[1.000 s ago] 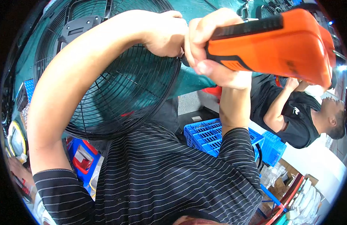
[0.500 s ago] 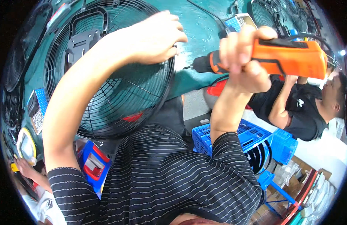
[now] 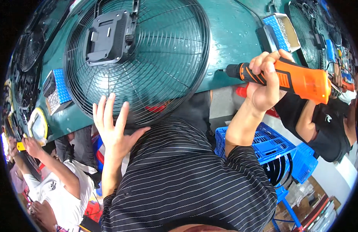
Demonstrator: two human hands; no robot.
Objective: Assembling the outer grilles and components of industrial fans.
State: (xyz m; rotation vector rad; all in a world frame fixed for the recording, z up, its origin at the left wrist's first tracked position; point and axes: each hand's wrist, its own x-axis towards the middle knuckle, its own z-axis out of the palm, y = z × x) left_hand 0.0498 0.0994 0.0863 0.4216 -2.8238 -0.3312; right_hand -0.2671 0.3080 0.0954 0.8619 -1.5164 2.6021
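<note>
A round black wire fan guard (image 3: 163,73) lies on the green work table, with a black plastic housing (image 3: 107,36) at its upper left. My left hand (image 3: 112,125) is open, fingers spread at the guard's near rim; whether the fingertips touch the wires I cannot tell. In my right hand (image 3: 266,79) is an orange and black power screwdriver (image 3: 299,79), gripped round its body. Its black chuck and bit point left, just beyond the guard's right edge and apart from it.
Boxes of small screws stand left (image 3: 53,98) and right (image 3: 285,33) of the guard, each beside a blue textured panel. More black fan guards (image 3: 308,34) lie at the far right. Blue crates (image 3: 274,145) stand below right. Co-workers in white (image 3: 65,189) and black (image 3: 318,127) sit at either side.
My left hand has drawn back from the guard's right rim to its near left edge and spread open. The power screwdriver has moved right and slightly down, still in my right hand.
</note>
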